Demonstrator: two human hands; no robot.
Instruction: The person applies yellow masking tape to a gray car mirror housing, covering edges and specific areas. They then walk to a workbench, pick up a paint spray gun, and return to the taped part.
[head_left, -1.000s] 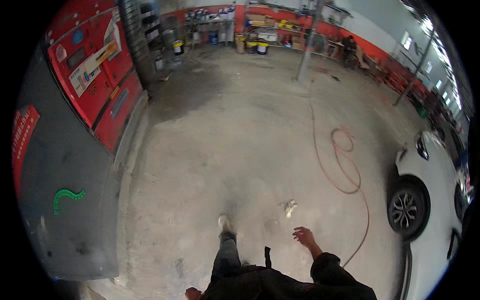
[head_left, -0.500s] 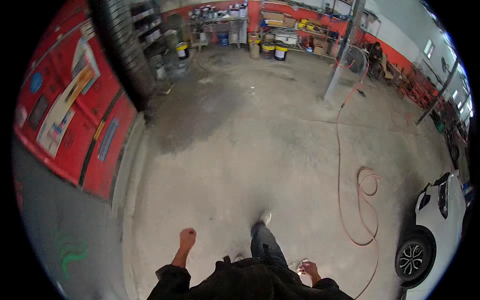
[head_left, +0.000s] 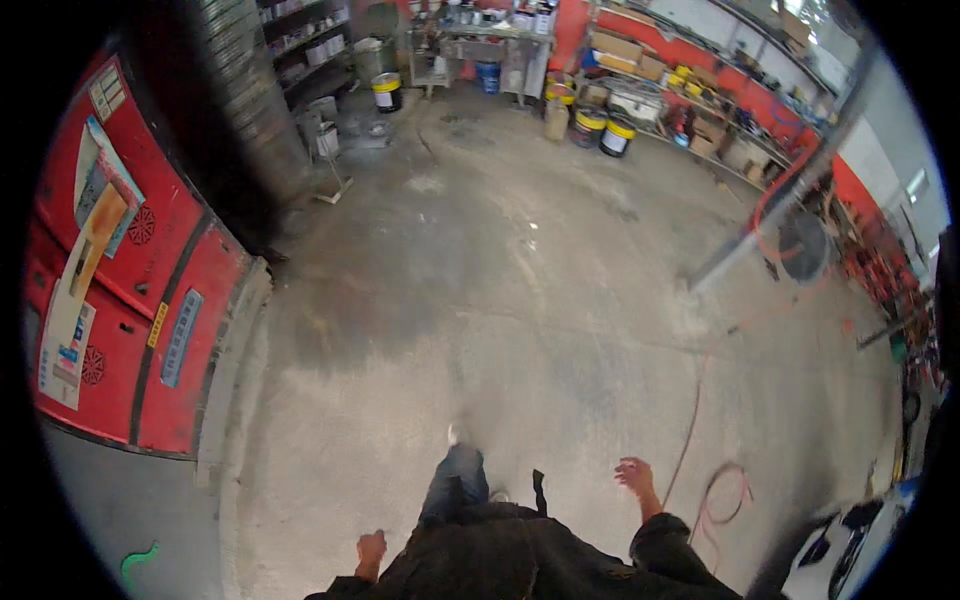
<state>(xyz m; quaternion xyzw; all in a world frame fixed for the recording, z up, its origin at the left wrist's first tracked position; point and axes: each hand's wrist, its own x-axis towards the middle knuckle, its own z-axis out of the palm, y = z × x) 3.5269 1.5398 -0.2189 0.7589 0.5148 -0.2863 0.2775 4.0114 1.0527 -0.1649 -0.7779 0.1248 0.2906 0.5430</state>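
My left hand (head_left: 371, 548) hangs low beside my dark jacket (head_left: 480, 555), its fingers curled closed, with no object showing in it. On the other side my right hand (head_left: 634, 474) is held out over the concrete floor. Its fingers are slightly bent and apart, with nothing in them. Neither hand touches anything. Between them my jeans leg (head_left: 455, 485) is stretched forward, ending in a pale shoe (head_left: 457, 433).
Red doors (head_left: 190, 340) line the left. Ahead are a cluttered workbench (head_left: 480, 45), buckets (head_left: 617, 137) and loaded shelves (head_left: 690, 90). A metal post (head_left: 740, 250) stands right of centre. An air hose (head_left: 735, 490) lies coiled near a white car (head_left: 835, 550).
I have stepped forward, so the workbench and buckets look nearer and the car has slid toward the lower right. My right hand has swung forward and my left hand back.
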